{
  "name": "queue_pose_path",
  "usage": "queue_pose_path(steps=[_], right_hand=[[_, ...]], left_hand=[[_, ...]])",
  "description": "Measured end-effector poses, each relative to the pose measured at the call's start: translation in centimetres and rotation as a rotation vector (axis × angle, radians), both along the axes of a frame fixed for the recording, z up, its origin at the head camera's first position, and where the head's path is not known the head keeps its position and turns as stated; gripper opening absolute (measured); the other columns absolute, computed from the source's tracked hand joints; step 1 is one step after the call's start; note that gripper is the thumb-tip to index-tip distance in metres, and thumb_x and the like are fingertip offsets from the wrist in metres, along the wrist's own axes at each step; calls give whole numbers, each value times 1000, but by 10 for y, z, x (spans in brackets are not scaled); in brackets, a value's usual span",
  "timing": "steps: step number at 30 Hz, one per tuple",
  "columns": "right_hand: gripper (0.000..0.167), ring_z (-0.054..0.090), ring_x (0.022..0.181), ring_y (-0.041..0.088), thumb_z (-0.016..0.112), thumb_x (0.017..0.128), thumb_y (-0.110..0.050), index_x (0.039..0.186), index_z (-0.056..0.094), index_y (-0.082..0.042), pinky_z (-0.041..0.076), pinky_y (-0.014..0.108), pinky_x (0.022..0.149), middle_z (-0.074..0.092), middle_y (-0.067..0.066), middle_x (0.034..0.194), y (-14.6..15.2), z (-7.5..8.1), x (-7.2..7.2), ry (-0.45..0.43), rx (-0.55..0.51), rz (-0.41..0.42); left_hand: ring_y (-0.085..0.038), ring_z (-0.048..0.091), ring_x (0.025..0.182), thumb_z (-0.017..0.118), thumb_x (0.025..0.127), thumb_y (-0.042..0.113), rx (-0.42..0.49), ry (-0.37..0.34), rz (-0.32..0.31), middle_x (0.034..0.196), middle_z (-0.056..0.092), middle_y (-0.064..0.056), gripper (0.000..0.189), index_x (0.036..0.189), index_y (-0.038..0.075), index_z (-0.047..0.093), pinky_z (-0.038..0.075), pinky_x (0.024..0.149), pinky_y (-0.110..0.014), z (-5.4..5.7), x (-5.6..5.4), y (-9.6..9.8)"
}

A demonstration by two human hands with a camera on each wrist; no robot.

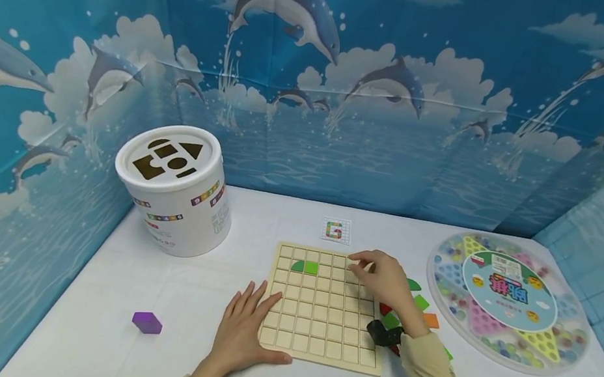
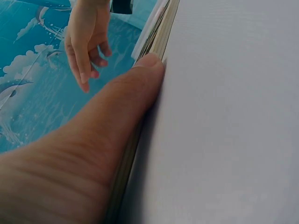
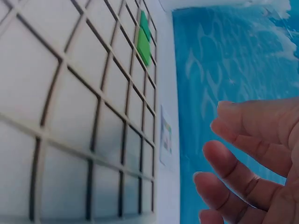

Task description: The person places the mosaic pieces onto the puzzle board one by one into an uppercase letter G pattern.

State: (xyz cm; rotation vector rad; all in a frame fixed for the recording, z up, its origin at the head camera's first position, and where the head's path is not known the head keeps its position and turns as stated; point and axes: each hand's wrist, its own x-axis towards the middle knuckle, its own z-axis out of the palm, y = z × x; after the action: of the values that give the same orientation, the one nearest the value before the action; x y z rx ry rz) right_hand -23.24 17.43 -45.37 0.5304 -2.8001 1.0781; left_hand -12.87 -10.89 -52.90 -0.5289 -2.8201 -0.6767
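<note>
Lying on the worktop (image 1: 94,340), the board (image 1: 312,312) carries a green quarter-round (image 1: 298,266) and a green square (image 1: 311,268), side by side in its far left part. The left hand (image 1: 244,331) is spread at the near left corner, thumb against the near edge. The right hand (image 1: 383,277) hovers by the far right corner, fingers loosely bent, nothing seen between them. Loose pieces (image 1: 421,302) lie just right of the board. Beyond it is a card (image 1: 336,229); farther out, a marble game (image 1: 510,291) right, a tub (image 1: 185,216) and a purple block (image 1: 147,322) left.
</note>
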Motion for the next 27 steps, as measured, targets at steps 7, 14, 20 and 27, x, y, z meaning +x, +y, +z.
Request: queue_pose_path(steps=[7,14,20,27], right_hand=[[22,52,60,16,67,89,-18,106,72,-4,42,32,48,64,7,89,30,9,6,1,-9,-100],[23,49,59,17,64,92,-20,106,71,-3,39,31,46,62,5,84,56,9,11,-2,7,-150],[22,51,63,19,65,91,-20,104,71,-3,41,32,49,64,6,80,73,12,18,-36,36,-203],[19,49,61,19,68,88,-19,100,71,-4,42,31,46,62,4,75,86,11,33,-108,89,-225]], left_hand=[[-37,20,139,68,56,79,-13,-3,-5,149,31,-15,111,145,18,41,16,108,-54,1,0,-1],[-36,20,139,66,56,80,-16,6,-2,149,32,-15,111,145,19,41,16,108,-54,0,0,-1],[-37,22,138,66,56,81,-9,26,-5,148,33,-16,111,144,17,42,18,107,-54,-2,-1,-1],[-36,19,139,66,56,81,-8,-2,-2,149,32,-15,111,145,19,41,16,108,-54,0,0,-1]])
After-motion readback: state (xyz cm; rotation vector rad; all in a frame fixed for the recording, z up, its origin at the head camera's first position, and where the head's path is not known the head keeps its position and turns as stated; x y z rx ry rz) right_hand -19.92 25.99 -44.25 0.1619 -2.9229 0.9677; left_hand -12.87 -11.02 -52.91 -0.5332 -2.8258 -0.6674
